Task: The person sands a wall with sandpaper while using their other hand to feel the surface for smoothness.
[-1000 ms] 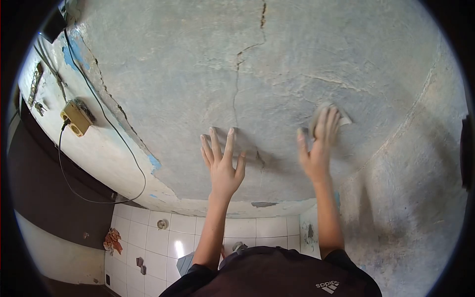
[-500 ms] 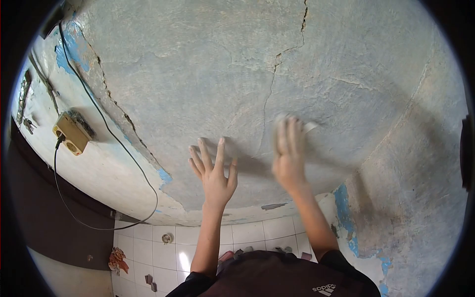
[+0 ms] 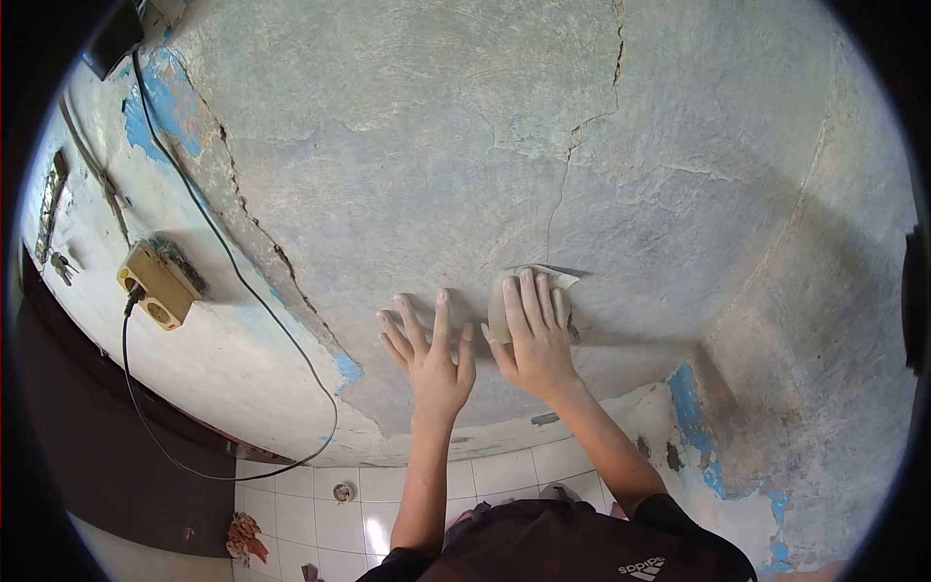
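Note:
Fingers spread, my left hand [image 3: 432, 359] lies against the grey plastered wall [image 3: 407, 175] and holds nothing. To its right, my right hand [image 3: 535, 339] presses a folded sheet of sandpaper [image 3: 497, 312] flat on the wall. The sheet sticks out past the fingertips and at the thumb side; its gritty face is hidden against the plaster. Just above the right hand runs a thin crack [image 3: 556, 209], wider toward the top of the wall.
At left, a socket box [image 3: 160, 283] with a plugged-in black cable [image 3: 242, 281] is on the wall, near hanging keys [image 3: 63, 268]. Peeling blue paint [image 3: 690, 417] marks the lower right corner. White floor tiles [image 3: 339, 529] carry a crumpled orange cloth [image 3: 246, 539].
My right hand, with the sandpaper, has moved down and left across the wall, closer to my left hand. The view has shifted slightly; my left hand stays spread on the plaster.

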The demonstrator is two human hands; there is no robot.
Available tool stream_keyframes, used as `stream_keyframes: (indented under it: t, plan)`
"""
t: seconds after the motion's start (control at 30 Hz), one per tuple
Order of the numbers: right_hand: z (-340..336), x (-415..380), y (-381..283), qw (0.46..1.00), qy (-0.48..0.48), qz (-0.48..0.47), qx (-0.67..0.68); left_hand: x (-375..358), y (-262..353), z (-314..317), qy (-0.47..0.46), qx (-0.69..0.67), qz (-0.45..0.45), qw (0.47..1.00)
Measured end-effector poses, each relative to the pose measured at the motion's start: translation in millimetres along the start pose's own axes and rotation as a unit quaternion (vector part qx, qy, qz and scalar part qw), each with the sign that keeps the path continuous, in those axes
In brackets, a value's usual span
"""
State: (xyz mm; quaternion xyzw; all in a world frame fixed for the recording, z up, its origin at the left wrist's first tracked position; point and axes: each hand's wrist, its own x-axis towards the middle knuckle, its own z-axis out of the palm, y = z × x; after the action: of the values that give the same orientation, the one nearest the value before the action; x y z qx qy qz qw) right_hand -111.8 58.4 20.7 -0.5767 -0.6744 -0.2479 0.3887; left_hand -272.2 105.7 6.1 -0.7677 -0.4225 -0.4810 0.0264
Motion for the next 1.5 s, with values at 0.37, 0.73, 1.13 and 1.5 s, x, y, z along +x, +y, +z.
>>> stream_keyframes:
  t: [0.37,0.73,1.13,1.5]
  plan:
    - [9,6,-8,0.999,0.025,-0.032,0.009,-4,-2,0,-0.020,-0.002,-0.010,1.000]
    - [-24,32,34,0.992,0.126,0.017,-0.007,-7,3,4,-0.037,-0.009,-0.021,0.999]
    - [-50,55,54,0.988,0.147,0.044,-0.021,-8,5,5,-0.042,-0.016,-0.019,0.999]
    - [-59,58,70,0.982,0.172,0.074,-0.037,-7,2,3,-0.055,-0.013,-0.018,0.998]
